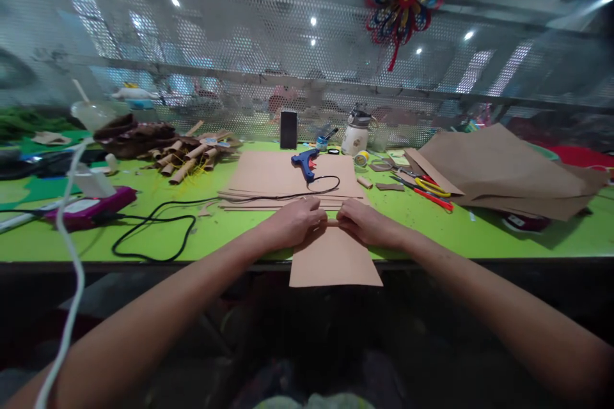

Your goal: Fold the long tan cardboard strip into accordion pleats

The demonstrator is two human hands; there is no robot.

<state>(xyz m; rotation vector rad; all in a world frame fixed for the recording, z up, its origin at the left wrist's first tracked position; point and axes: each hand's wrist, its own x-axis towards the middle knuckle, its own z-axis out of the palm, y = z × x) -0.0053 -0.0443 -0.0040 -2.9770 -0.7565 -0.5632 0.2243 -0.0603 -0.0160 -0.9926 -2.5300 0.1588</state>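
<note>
A sheet of brown kraft paper (334,265) lies at the table's front edge and hangs over it toward me. Its far end is curled into a narrow roll (332,223). My left hand (298,222) pinches the left end of that roll, fingers closed. On the right end, my right hand (363,220) has its fingers bent round the roll in the same way. Just beyond both hands lies a stack of brown paper sheets (259,172). A blue glue gun (305,164) with a red trigger rests on the stack, its black cord trailing left.
Brown paper tubes (185,169) are heaped at the left, behind a purple power strip (125,198). Scissors and pliers with yellow handles (434,188) lie right of the stack, near large brown paper (508,163). A phone (288,130) and a white bottle (355,135) stand behind.
</note>
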